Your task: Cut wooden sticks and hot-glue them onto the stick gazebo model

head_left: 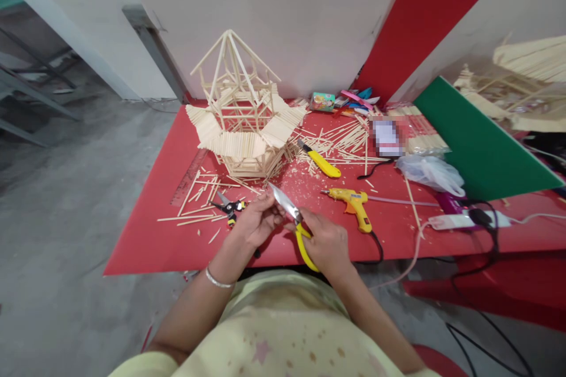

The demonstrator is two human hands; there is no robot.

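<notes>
My right hand [326,242] is closed around the yellow handles of a pair of snips [289,210], whose metal blades point up and left. My left hand [256,221] pinches its fingertips together right beside the blades; what it pinches is too small to make out. Both hands hover over the near edge of the red table [145,235]. Behind them stands a house model of thin wooden sticks [241,115] with a peaked frame.
Loose sticks [197,194] and small black scissors [230,207] lie left of my hands. A yellow glue gun [351,203], a yellow utility knife [321,160], a plastic bag [431,172], a power strip [464,221] with cables and a green board [481,147] lie to the right.
</notes>
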